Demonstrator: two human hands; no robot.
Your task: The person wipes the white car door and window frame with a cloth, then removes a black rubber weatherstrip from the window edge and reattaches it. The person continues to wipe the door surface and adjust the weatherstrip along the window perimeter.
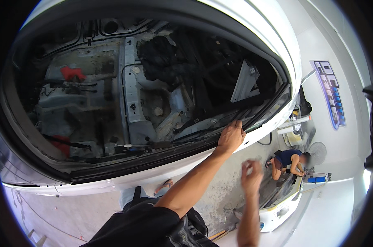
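Note:
A white car (182,162) lies open in front of me at its long window opening, which has a black rubber seal (161,159) along its near edge. My left hand (231,136) has its fingers bent over this seal near the right end of the opening, closed on it. Lower and to the right, my right hand (252,176) is in the air beside the car, apart from it. Its fingers are curled in and slightly smeared; anything small between them cannot be made out.
Inside the car are bare metal, a red cloth (72,74), black bundled material (161,57) and a grey metal bracket (245,81). At right, a person (288,159) crouches over a white bumper (282,214). A fan (318,153) stands by the wall under a sign (329,92).

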